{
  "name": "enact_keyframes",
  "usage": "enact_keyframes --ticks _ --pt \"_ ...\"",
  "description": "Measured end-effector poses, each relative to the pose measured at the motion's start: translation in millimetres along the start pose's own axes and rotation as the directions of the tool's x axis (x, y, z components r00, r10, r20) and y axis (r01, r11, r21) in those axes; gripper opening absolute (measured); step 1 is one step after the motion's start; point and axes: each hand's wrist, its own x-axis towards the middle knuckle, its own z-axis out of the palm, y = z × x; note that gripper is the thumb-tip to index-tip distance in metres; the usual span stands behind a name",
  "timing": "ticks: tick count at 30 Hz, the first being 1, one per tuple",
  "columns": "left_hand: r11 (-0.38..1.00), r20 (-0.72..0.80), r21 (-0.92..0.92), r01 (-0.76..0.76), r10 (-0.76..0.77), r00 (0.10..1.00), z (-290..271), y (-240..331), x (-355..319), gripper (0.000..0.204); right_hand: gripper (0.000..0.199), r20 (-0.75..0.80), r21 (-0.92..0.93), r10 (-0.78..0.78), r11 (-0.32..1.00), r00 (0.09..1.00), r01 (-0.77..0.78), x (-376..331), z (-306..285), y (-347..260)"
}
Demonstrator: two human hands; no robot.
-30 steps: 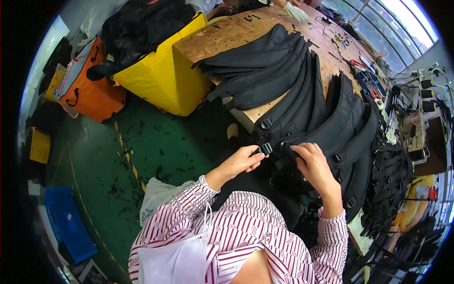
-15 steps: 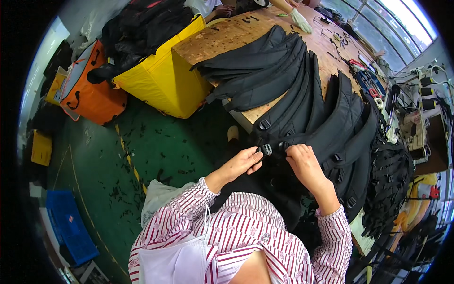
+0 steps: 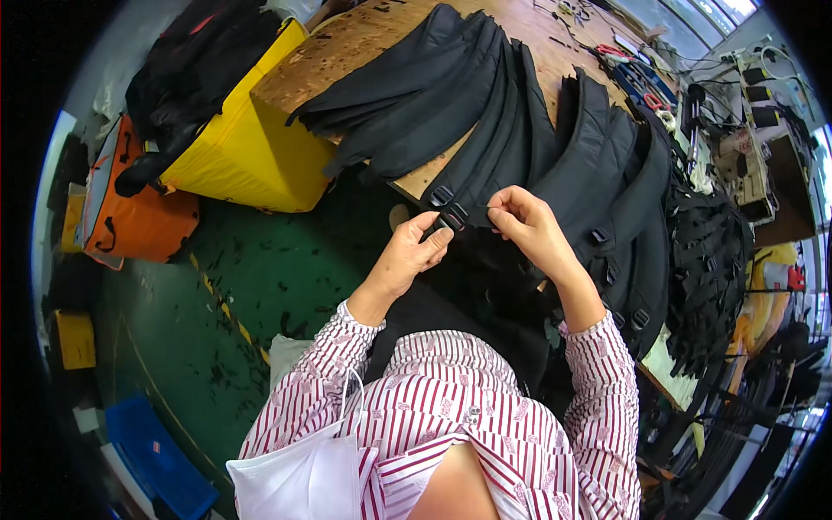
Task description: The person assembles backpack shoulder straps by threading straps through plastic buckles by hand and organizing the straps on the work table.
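Observation:
Between thumb and fingers, my left hand (image 3: 412, 253) grips a black plastic strap buckle (image 3: 453, 216). To its right, my right hand (image 3: 529, 227) pinches the end of a thin black webbing strap (image 3: 478, 213), which seems to run toward the buckle; how it is threaded is too small to tell. A second black buckle (image 3: 441, 196) lies just beyond the held one. Several padded black shoulder straps (image 3: 511, 113) fan over the table's near edge beyond both hands, some with buckles hanging at their near ends.
The wooden table (image 3: 325, 65) carries scissors and tools in a blue tray (image 3: 646, 82) at far right. Bundled black webbing (image 3: 706, 277) hangs at right. Yellow bin (image 3: 251, 147) and orange bin (image 3: 147, 204) stand left; a blue crate (image 3: 156, 455) sits on the scrap-strewn green floor (image 3: 234, 277).
Both hands have moved up and left in the picture, with the buckle still in the left. The right hand now pinches the webbing end more visibly. The view has shifted; the gloved hand left it.

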Motion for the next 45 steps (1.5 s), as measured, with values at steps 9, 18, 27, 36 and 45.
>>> enact_keyframes --ticks 9,18,27,36,45 --pt "1.0 0.04 0.001 0.003 -0.003 0.999 1 2 5 0.022 0.014 -0.006 0.19 0.079 0.979 0.997 -0.077 10 -9 12" --pt "0.999 0.093 0.031 0.023 -0.026 0.995 4 8 12 0.03 0.014 0.055 0.303 0.101 0.946 0.993 -0.113 13 -11 13" --pt "0.998 0.173 0.031 0.051 -0.056 0.983 9 6 19 0.028 0.016 0.173 0.321 0.108 0.933 0.979 -0.16 13 -13 10" --pt "0.985 0.309 -0.094 0.143 -0.108 0.945 5 5 16 0.031 0.019 0.342 0.275 0.114 0.937 0.933 -0.215 13 -20 4" --pt "0.988 0.317 -0.074 0.137 -0.107 0.942 6 7 16 0.031 0.021 0.332 0.272 0.043 0.952 0.942 -0.14 13 -12 -6"
